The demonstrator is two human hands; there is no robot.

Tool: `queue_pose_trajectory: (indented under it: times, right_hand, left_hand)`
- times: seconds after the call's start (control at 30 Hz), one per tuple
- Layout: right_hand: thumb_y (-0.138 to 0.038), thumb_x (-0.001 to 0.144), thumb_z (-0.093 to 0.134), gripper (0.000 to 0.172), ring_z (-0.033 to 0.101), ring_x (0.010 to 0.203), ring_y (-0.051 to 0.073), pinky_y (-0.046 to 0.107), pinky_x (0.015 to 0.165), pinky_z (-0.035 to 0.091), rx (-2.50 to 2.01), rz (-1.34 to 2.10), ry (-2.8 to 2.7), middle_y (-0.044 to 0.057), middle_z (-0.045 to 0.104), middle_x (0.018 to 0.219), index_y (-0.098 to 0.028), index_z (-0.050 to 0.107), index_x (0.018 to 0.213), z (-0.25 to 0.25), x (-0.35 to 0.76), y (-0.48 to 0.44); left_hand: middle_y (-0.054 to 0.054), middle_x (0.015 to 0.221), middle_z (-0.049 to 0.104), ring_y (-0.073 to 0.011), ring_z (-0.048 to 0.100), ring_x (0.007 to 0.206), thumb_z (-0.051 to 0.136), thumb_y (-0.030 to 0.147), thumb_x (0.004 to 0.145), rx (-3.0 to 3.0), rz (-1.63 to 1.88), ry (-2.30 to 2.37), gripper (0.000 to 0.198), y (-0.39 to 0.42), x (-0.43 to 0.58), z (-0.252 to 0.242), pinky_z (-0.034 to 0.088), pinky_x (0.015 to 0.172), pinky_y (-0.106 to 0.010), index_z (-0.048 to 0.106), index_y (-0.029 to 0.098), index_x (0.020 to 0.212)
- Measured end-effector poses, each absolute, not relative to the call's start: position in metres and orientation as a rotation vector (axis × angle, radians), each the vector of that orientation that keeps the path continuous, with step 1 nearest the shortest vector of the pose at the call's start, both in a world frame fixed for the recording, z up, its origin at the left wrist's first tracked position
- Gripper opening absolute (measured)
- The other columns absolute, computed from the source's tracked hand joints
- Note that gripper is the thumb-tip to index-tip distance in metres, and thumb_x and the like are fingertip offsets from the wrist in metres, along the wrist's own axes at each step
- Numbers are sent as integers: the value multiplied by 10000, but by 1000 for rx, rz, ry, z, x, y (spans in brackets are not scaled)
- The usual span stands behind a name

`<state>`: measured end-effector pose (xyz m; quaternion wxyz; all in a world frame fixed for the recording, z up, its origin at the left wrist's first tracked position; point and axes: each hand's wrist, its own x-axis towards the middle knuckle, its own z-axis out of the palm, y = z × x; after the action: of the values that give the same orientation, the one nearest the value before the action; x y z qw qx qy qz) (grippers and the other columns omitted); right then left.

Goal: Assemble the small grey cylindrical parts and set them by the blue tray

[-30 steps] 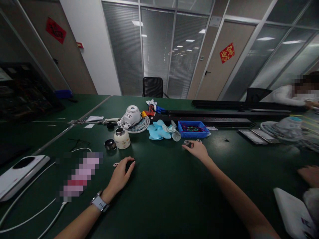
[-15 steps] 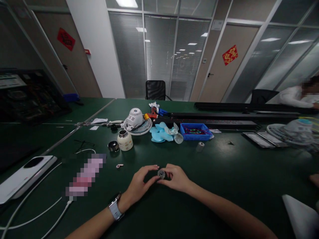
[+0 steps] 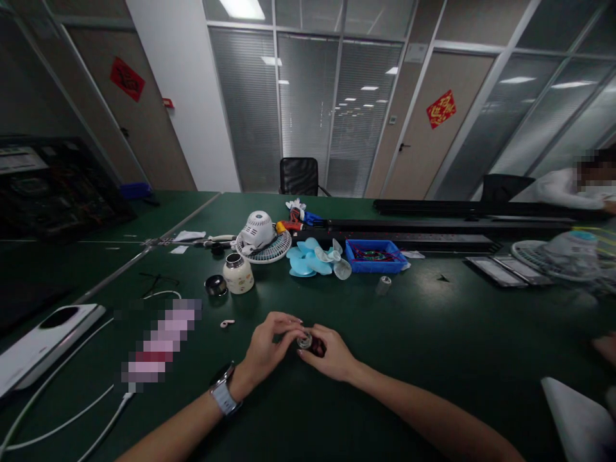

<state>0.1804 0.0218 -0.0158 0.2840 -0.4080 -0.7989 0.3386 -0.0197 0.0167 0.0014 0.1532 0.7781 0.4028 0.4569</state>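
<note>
A small round metal cylinder [image 3: 304, 341] is held upright or slightly tilted over the table, low in the middle of the head view. My right hand [image 3: 330, 351] is closed around its side, with thumb and fingers bent about it. Thumb and forefinger of my left hand [image 3: 272, 340] are pinched together at its upper rim, partly covering the top. What the cylinder is cannot be told at this size. A similar small metal cylinder [image 3: 384, 285] stands on the table farther off to the right.
Behind are light-blue fan blades [image 3: 310, 258], a white fan housing [image 3: 258, 231], a blue tray [image 3: 375, 256] of wires and a cream bottle [image 3: 238, 274]. An earbud [image 3: 227, 324], a phone with cable [image 3: 161, 343] and a white device [image 3: 51, 343] lie left. A person [image 3: 563, 186] sits far right.
Both hands have moved slightly left with the cylinder. My left fingertips have come together at its top, and my right fingers have shifted around its side.
</note>
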Motion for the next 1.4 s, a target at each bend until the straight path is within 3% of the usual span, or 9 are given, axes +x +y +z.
queue_pose_trajectory:
  times: [0.1, 0.3, 0.6, 0.93, 1.03, 1.13, 1.3, 1.4]
  right_hand:
    - [-368, 820, 639, 274, 502, 655, 115, 234, 586, 382, -1084, 934, -2156, -3, 550, 819, -233, 659, 1058, -13, 182, 22]
    - [-398, 792, 676, 361, 496, 641, 108, 227, 569, 391, -1116, 965, -2124, 11, 589, 871, -232, 659, 1111, -17, 183, 22]
    - [-464, 805, 650, 362, 505, 631, 114, 229, 562, 393, -1207, 805, -2123, 11, 619, 830, -234, 674, 1084, -21, 199, 38]
    - [-585, 772, 593, 465, 434, 522, 123, 248, 499, 344, -1507, 401, -1631, -28, 468, 560, -132, 675, 841, -43, 283, 138]
    - [-591, 744, 621, 574, 439, 524, 128, 256, 508, 365, -1525, 341, -1569, -34, 472, 612, -112, 640, 1059, -43, 283, 134]
    - [-551, 750, 652, 743, 442, 555, 122, 256, 540, 393, -1483, 184, -1501, -25, 483, 733, -117, 472, 1326, -33, 264, 110]
    - [-480, 861, 597, 412, 451, 600, 105, 227, 573, 362, -1166, 353, -2061, -29, 467, 712, -234, 642, 1188, -4, 203, 59]
    - [-507, 813, 659, 402, 488, 634, 101, 217, 574, 342, -1063, 543, -2362, -32, 519, 733, -308, 672, 1163, -1, 166, 47]
  left_hand:
    - [-53, 878, 749, -213, 720, 904, 612, 271, 898, 2176, 1394, 1274, 92, 17, -41, -5, 556, 829, -368, 576, 204, 950]
    - [-28, 950, 746, -197, 740, 871, 629, 305, 875, 2042, 1070, 1301, 244, 14, -70, -31, 587, 819, -360, 505, 228, 1071]
    - [-37, 1077, 738, -223, 666, 1090, 601, 347, 890, 1946, 900, 1279, 400, 15, -71, -28, 492, 997, -448, 476, 258, 1260]
    - [-45, 947, 720, -213, 691, 904, 428, 395, 973, 1864, 965, 1421, 258, 14, -72, -24, 522, 799, -343, 543, 219, 1123]
    - [-39, 924, 717, -205, 688, 870, 420, 403, 974, 1856, 959, 1432, 263, 12, -71, -20, 512, 777, -321, 553, 215, 1102]
    - [-33, 920, 714, -203, 683, 858, 413, 408, 975, 1845, 974, 1452, 265, 12, -70, -18, 501, 770, -311, 555, 217, 1091]
    - [-37, 911, 713, -210, 674, 861, 404, 410, 975, 1830, 995, 1471, 267, 13, -72, -19, 489, 766, -313, 556, 216, 1079]
    - [-38, 903, 710, -211, 674, 857, 400, 418, 975, 1823, 1008, 1469, 271, 14, -73, -22, 487, 770, -318, 551, 215, 1071]
